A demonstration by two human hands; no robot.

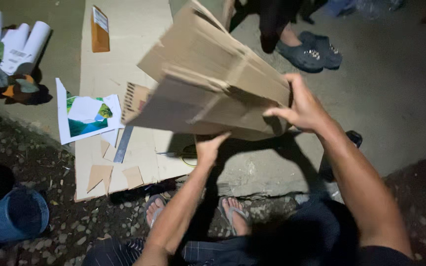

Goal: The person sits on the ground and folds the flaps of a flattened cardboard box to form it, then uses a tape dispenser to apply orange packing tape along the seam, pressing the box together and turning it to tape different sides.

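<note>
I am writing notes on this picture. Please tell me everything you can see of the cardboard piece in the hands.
The cardboard piece is brown, corrugated and folded, with creased flaps, slightly blurred. It is held tilted in the air above the cardboard sheet on the ground. The left hand supports its underside; the right hand grips its right edge.

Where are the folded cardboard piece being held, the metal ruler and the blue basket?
folded cardboard piece (pixel 213 79), head view, on its broad upper face.
metal ruler (pixel 123 144), head view, mid-length of the blade.
blue basket (pixel 16 216), head view, on its mesh wall.
</note>
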